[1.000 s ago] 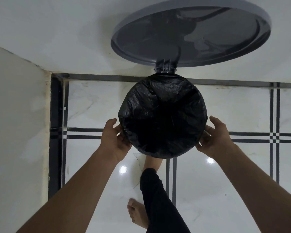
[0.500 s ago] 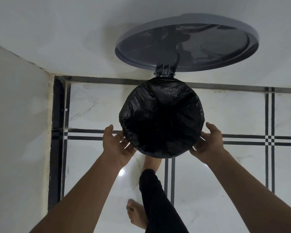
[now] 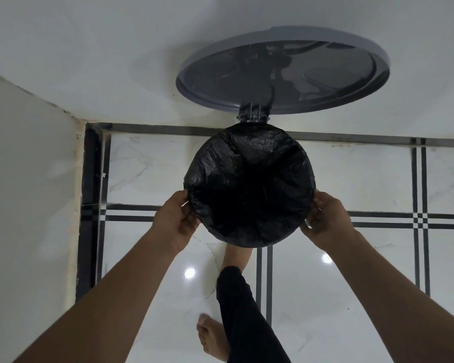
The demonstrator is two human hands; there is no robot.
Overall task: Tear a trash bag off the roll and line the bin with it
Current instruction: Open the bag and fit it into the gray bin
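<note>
Both hands [image 3: 176,218] pinch crinkly black bag [image 3: 249,184].

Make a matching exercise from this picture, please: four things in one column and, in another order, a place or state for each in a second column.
Things:
1. lid
2. trash bag
3. left hand
4. right hand

Places or states:
A. black, stretched over the mouth of the bin
B. at the bag's edge on the picture's right side
C. grey, standing open against the wall
D. at the bag's edge on the picture's left side

Pairs: 1-C, 2-A, 3-D, 4-B
</note>
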